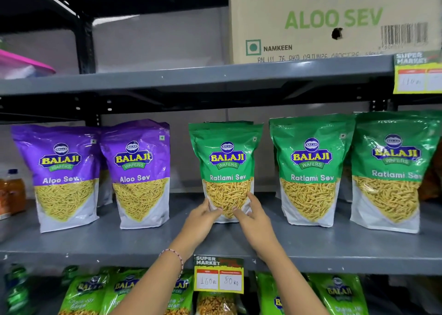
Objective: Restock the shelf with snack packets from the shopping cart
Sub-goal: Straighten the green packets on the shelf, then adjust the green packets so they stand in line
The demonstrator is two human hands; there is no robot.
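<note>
Ratlami Sev packet (226, 169), green glossy pouch with clear window on thin yellow strands, upright at centre of frame on grey metal shelf (143, 243), another like it close behind. Left hand (203, 221) and right hand (253, 216) pressed against its lower corners, fingers closed on the pouch from both sides. Beaded bracelet (173, 257) on left wrist. Right of centre: two more green Ratlami Sev pouches (311, 169), standing apart. Left of centre: two purple Aloo Sev pouches (100, 173), same shape. Far left edge: orange bottle (12, 190). Upper right: cardboard carton (334, 20) printed ALOO SEV on upper shelf. Below centre: price tag (218, 276) on shelf lip; light-green pouches (124, 293) beneath.
</note>
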